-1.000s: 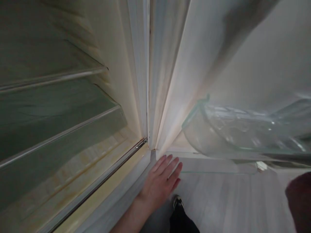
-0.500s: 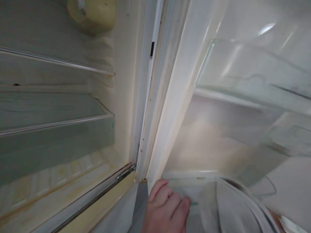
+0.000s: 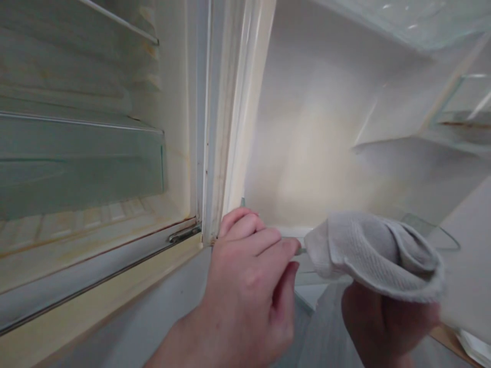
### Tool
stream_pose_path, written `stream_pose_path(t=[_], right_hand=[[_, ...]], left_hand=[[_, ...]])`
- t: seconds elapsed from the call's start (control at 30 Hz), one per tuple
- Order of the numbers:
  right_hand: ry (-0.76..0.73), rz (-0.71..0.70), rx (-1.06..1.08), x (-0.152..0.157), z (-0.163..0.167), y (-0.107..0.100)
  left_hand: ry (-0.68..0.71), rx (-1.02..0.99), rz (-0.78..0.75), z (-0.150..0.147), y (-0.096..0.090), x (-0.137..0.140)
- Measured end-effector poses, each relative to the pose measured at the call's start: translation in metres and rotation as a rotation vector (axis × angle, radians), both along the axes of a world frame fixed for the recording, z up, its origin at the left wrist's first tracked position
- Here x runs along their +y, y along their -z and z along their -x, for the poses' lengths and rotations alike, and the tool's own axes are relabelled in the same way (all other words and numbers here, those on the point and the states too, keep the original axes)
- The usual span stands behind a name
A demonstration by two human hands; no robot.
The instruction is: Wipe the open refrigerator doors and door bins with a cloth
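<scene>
My left hand (image 3: 251, 271) is closed over the rim of a clear door shelf (image 3: 307, 278), low on the inside of an open fridge door (image 3: 307, 138). Its fingertips are bent out of sight. My right hand (image 3: 389, 319), dark and partly covered, grips a folded light-grey cloth (image 3: 376, 250). One end of the cloth reaches down to the clear shelf just right of my left fingers. Most of the shelf is hidden behind my hands and the cloth.
On the left is the fridge interior with a glass shelf (image 3: 80, 121), a clear drawer (image 3: 88, 174) and yellowish stains. A metal hinge (image 3: 184, 233) sits at the lower corner. More clear door shelves (image 3: 468, 102) project at the upper right. Grey flooring (image 3: 326, 332) shows below.
The view has tilted lower and closer. My left hand stays at the door shelf, appearing higher and larger. The cloth has come fully into view, and my right hand now shows beneath it.
</scene>
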State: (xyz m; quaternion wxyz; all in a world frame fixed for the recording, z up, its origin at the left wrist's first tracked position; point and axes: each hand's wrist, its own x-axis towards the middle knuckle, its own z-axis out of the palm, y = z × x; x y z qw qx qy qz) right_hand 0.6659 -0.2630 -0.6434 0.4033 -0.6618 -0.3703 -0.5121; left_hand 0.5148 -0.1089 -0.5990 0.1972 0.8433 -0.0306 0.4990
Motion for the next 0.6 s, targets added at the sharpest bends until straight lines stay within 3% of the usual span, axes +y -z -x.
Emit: stream_pose_path(t=[0.07, 0.13, 0.27, 0.47, 0.6], right_hand=[[0.034, -0.012, -0.066, 0.005, -0.002, 0.019], [0.079, 0.000, -0.098, 0.010, 0.001, 0.022], [0.157, 0.029, -0.116, 0.012, 0.010, 0.012], [0.108, 0.097, -0.240, 0.002, 0.017, 0.002], [0.102, 0.077, -0.267, 0.007, 0.025, 0.001]], left_hand=[[-0.018, -0.021, -0.050, 0.000, 0.014, 0.001], [-0.017, -0.021, -0.076, 0.001, 0.020, 0.003], [-0.010, -0.019, -0.089, 0.003, 0.020, 0.002], [-0.014, -0.050, -0.094, 0.011, 0.016, -0.003], [-0.043, -0.062, -0.120, 0.012, 0.024, -0.003]])
